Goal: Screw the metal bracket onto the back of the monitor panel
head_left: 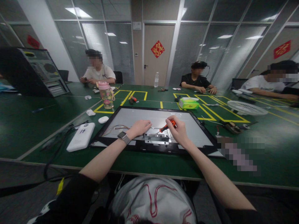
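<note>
A monitor panel (130, 117) lies face down on the green table (28, 124), its grey metal back up and a black frame around it. My right hand (178, 130) is closed around an orange-handled screwdriver (166, 126), whose tip points down-left at a small metal bracket (156, 137) near the panel's front edge. My left hand (139, 127), with a watch on the wrist, rests curled on the panel just left of the bracket, fingers pressed together near the tip. Thin wires (115, 127) run across the panel to the left.
A white power bank (81, 136) with a black cable lies left of the panel. Behind stand a pink-lidded bottle (106, 95), a green tissue pack (189, 103) and a white fan grille (247, 108). A computer case (39, 71) sits far left. Three other people sit around the table.
</note>
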### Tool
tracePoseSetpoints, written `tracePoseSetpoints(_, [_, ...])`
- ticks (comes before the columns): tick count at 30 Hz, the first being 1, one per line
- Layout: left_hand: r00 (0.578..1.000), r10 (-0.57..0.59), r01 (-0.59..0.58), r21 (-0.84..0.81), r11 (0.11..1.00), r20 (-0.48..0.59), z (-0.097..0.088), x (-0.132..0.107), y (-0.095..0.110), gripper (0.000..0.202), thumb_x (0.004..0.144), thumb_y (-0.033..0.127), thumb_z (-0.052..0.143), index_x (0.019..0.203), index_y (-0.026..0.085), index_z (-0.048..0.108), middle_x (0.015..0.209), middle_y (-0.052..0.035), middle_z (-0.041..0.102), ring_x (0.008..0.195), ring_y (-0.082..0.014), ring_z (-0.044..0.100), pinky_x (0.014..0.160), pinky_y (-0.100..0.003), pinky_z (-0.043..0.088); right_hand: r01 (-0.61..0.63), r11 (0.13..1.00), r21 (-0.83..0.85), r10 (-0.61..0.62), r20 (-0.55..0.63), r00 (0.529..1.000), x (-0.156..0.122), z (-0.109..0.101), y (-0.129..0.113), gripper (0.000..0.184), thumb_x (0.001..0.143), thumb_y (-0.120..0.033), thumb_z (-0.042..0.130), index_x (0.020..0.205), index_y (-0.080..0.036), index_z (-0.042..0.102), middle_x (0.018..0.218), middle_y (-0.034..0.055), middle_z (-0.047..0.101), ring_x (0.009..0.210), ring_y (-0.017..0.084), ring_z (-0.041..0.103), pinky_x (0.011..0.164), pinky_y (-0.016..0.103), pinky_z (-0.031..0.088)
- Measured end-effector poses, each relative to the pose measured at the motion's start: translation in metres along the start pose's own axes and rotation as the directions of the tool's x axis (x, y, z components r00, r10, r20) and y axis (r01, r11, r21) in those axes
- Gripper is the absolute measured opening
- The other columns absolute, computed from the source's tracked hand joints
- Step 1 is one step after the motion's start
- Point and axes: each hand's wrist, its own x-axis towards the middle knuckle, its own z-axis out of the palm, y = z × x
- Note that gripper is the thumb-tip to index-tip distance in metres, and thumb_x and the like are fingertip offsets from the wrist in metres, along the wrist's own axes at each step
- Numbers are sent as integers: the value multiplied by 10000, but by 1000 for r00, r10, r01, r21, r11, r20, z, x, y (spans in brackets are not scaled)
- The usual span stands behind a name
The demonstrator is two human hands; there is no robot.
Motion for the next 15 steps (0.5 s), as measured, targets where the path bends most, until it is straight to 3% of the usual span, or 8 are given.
tracePoseSetpoints(7, [1000, 0, 0, -5, 1000, 8, -2, -1, 1, 428, 951, 420, 276, 1015, 195, 634, 940, -83, 695, 842, -227, 635, 707, -289, 435, 54, 994, 97, -57, 29, 998, -1, -1, 5, 171, 838, -204, 396, 934, -186, 537, 691, 2, 551, 622, 144, 529, 620, 259, 408])
tracePoseSetpoints(15, [1000, 8, -8, -17, 1000, 1, 0, 0, -1, 448, 953, 440, 273, 1007, 186, 638, 939, -84, 699, 835, -218, 632, 708, -284, 432, -49, 999, 7, 49, 24, 999, 2, 0, -1, 186, 860, -370, 523, 781, -203, 506, 549, -44, 488, 481, 107, 444, 522, 232, 341])
